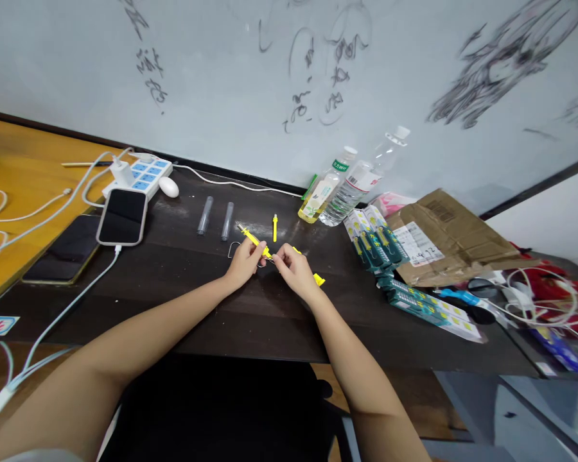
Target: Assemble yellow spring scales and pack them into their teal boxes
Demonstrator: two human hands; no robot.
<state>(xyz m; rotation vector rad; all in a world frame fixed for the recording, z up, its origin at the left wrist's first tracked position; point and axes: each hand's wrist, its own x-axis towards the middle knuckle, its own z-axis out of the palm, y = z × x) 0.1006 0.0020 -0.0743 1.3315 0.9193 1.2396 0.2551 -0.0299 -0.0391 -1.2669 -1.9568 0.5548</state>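
My left hand (243, 264) is closed around a slim yellow plastic rod (253, 237) with a metal tip, which points up and to the left. At the rod's lower end, my right hand (295, 269) pinches with thumb and fingers; a thin metal wire shows between the hands, partly hidden. A bent metal wire loop (232, 249) lies just left of my left hand. Farther back on the table are a short yellow piece (275, 228) and two clear plastic tubes (227, 221). Another yellow piece (318, 280) sticks out beside my right wrist.
Two bottles (325, 192) stand against the whiteboard (212, 83). To the right are green-and-white printed boxes (373, 239), a brown cardboard package (455, 237) and tangled cables. On the left lie two phones (122, 217), a power strip (149, 176) and a white oval object (168, 187).
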